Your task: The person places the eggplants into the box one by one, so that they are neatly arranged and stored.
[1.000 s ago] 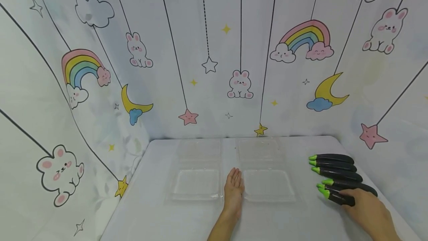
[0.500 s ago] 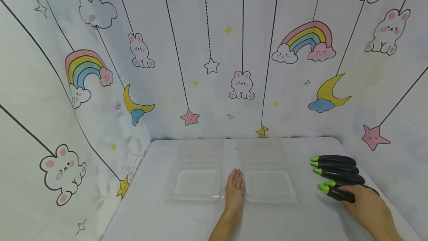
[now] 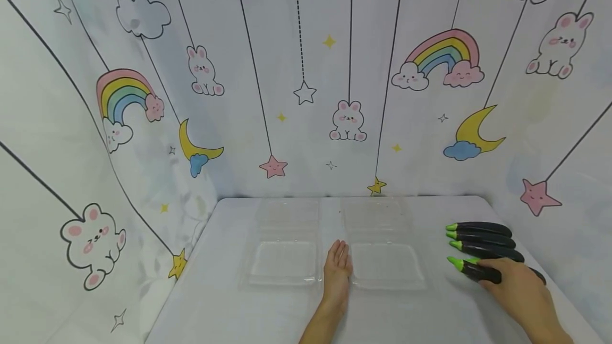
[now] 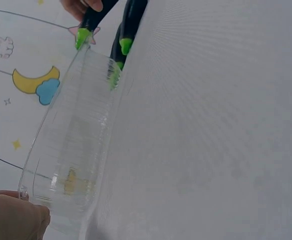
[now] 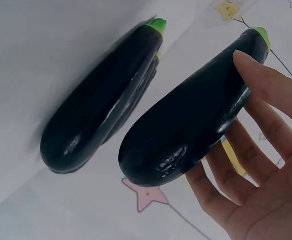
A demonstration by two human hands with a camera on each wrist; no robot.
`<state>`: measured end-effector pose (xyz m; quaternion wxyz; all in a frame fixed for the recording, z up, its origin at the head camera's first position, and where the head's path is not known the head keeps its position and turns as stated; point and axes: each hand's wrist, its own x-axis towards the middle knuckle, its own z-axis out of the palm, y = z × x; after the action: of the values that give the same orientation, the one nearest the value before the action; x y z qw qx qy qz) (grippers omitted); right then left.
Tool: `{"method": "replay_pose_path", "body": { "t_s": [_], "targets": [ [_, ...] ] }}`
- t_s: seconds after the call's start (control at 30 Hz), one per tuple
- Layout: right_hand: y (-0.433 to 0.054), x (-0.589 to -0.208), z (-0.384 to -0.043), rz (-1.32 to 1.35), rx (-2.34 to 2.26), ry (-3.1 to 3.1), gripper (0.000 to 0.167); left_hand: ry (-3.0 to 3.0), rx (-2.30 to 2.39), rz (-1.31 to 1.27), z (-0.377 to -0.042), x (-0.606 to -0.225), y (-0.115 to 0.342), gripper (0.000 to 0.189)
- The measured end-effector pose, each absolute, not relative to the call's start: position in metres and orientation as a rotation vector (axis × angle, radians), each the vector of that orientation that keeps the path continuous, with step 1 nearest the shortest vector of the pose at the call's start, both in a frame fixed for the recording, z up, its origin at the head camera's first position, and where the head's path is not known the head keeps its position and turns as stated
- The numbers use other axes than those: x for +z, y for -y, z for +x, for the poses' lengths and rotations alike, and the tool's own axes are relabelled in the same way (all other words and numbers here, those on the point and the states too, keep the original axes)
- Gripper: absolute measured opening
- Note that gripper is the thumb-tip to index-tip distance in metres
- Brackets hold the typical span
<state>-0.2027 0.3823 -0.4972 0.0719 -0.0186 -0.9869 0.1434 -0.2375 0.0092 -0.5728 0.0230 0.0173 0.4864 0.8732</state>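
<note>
My right hand holds a dark eggplant with a bright green stem end. In the right wrist view, the thumb and fingers grip this eggplant and it is raised off the table. Other eggplants lie in a row on the right, one partly hidden behind the hand. My left hand has its fingers straight and stands on edge between two clear plastic containers. It touches the side of the right container; the left container lies just beyond its other side.
Behind each container lies a clear flap, apparently its opened lid: a left lid and a right lid. The white table ends at a patterned cloth backdrop at the back and sides.
My right hand has lifted one eggplant from the near end of the row and moved slightly up and left with it. The left hand keeps its place beside the container.
</note>
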Motion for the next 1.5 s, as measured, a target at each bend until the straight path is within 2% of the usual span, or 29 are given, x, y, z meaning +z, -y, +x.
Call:
{"method": "replay_pose_path", "body": {
  "t_s": [0.7, 1.5],
  "targets": [
    [-0.357, -0.485, -0.211, 0.051, 0.450, 2.827, 0.043, -1.481, 2.721, 0.019, -0.238, -0.573, -0.009, 0.068],
    [-0.331, -0.480, -0.231, 0.097, 0.464, 2.821, 0.043, -1.514, 2.711, 0.023, -0.238, -0.572, -0.009, 0.080]
  ]
}}
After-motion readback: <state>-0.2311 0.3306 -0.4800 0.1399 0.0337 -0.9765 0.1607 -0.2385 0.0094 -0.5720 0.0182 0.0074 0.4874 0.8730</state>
